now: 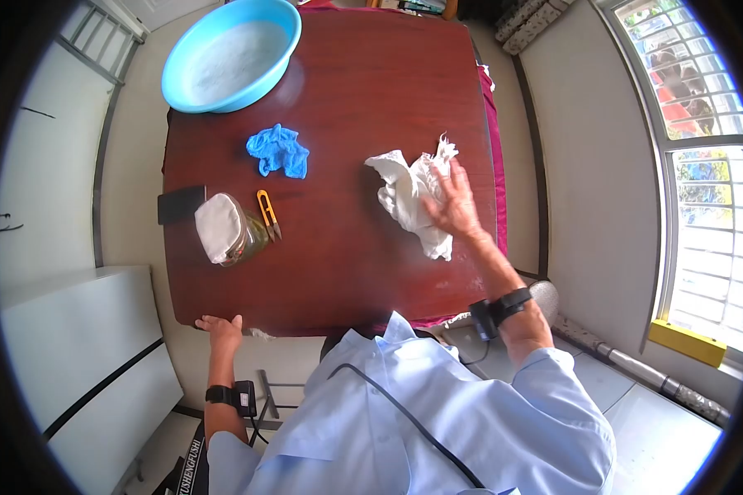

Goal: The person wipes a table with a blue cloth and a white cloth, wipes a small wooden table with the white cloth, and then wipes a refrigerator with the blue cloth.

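Note:
A crumpled white cloth (406, 194) with a frayed end lies on the right part of the dark red table (330, 272). My right hand (456, 202) rests on the cloth's right side, fingers spread and palm down. At the table's near left corner is my left hand (221, 325), its fingers apart at the edge and nothing in it. Between the hands and the far side lie a crumpled blue cloth (279, 152) and yellow thread snips (267, 214). Beside the snips is a glass jar (252, 235) with a white cloth cover (220, 228).
A light blue basin (236, 58) with whitish contents stands at the far left corner. A flat black object (182, 205) lies at the left edge. White cabinets (99, 330) stand left of the table, and a barred window (710, 231) is at the right.

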Tool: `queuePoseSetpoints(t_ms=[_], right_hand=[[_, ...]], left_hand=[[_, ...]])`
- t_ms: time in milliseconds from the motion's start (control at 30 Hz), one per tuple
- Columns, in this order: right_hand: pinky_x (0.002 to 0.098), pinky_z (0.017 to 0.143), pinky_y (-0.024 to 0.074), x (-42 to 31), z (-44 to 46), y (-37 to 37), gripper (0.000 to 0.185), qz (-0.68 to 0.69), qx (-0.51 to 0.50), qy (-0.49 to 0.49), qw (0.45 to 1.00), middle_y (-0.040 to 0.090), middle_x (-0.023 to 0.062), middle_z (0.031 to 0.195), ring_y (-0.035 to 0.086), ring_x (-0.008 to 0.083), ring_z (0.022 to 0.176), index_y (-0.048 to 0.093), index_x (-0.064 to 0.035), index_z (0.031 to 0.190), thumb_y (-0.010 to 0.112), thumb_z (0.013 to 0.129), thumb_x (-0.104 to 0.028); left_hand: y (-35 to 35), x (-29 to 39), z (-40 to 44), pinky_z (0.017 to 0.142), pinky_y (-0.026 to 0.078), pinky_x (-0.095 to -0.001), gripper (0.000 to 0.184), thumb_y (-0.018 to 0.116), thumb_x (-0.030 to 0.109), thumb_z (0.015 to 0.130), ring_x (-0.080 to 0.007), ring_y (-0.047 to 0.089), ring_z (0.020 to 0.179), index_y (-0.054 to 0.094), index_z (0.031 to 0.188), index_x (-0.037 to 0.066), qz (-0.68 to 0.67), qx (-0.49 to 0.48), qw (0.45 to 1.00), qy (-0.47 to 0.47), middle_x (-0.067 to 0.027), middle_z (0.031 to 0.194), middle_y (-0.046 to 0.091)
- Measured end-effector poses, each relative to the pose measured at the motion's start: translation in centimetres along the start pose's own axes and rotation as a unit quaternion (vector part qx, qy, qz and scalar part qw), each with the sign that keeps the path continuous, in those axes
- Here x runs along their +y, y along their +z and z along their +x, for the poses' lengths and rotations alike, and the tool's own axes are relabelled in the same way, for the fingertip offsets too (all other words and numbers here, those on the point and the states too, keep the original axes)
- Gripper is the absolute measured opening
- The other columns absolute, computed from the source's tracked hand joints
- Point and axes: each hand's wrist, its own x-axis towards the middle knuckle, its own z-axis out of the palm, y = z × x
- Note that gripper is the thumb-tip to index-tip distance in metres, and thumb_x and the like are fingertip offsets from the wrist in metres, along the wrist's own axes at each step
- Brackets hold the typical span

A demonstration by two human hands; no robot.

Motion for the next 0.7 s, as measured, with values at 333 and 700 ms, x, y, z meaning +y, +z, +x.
queuePoseSetpoints(t_ms=[333,700], right_hand=[[0.0606,0.119,0.0225,-9.3,-12.2,2.4,0.076,0.055,-0.248,-0.209,0.944,0.038,0.0177,0.154,0.031,0.0414,0.145,0.049,-0.0161,0.144,0.072,0.080,-0.050],[0.0593,0.114,0.0291,9.5,-5.7,-3.3,0.060,-0.059,-0.056,-0.066,0.995,0.045,0.0254,0.144,0.043,0.0501,0.131,0.052,-0.0060,0.132,0.072,0.080,-0.029]], left_hand=[[-0.1,0.3,0.2,0.120,0.029,-0.0433,0.105,0.067,0.041,0.092,-0.0499,-0.001,0.150,0.003,0.145,-0.025,0.014,0.010,0.999,-0.042,-0.0442,0.155,0.001],[-1.2,2.1,-3.1,0.118,0.033,-0.0433,0.091,0.070,0.036,0.090,-0.0471,0.027,0.145,0.022,0.150,-0.013,-0.040,0.109,0.991,-0.059,-0.0338,0.158,0.019]])
